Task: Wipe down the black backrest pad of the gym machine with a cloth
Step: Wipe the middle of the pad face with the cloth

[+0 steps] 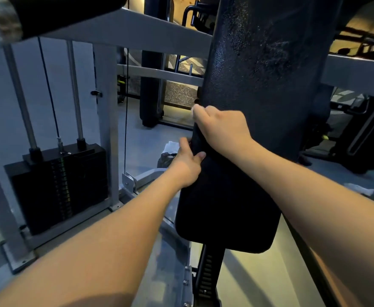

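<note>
Head cam: tall black textured backrest pad (263,69) upright mid-frame. Our hands both on its L edge: R hand (222,127) curled round it, L hand (187,166) just below, fingers behind, thumb on front. Pale bit (195,108) at R knuckles, maybe cloth, we can't tell.

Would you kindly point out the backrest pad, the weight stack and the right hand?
backrest pad (259,63): head view, textured upper face.
weight stack (59,189): head view, front of the plates.
right hand (223,127): head view, back of the hand.
</note>
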### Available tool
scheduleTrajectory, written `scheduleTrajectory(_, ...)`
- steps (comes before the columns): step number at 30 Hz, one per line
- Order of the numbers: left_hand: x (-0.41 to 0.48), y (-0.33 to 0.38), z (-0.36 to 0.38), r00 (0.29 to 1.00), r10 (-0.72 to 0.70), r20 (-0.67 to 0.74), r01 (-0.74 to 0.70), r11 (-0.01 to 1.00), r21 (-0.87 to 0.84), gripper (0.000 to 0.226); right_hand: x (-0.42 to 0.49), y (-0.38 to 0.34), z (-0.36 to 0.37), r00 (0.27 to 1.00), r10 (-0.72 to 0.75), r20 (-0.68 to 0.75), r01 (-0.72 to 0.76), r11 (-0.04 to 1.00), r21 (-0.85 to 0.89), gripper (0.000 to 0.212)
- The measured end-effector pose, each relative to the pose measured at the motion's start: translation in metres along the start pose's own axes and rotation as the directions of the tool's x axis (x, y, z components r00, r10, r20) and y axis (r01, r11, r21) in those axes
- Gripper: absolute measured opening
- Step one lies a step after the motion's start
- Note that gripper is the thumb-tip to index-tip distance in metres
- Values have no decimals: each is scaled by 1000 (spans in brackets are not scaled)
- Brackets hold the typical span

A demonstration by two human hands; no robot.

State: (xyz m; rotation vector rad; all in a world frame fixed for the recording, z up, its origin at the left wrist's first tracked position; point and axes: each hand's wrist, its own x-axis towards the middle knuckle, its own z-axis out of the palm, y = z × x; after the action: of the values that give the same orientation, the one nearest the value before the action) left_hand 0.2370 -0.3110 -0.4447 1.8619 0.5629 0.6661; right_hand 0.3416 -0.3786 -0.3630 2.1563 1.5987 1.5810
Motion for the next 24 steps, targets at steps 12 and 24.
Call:
scheduleTrajectory(12, -33, 33, -34, 997, 38, -64, -56, 947, -317, 32, -29, 5, -50, 909, 159, 386, -413, 479, 775, 22)
scheduleTrajectory(24, 2, 73, -54, 958, 62, -281, -170, 910, -378, 22, -27, 34, -39, 896, 344, 281, -443, 651, 616, 19)
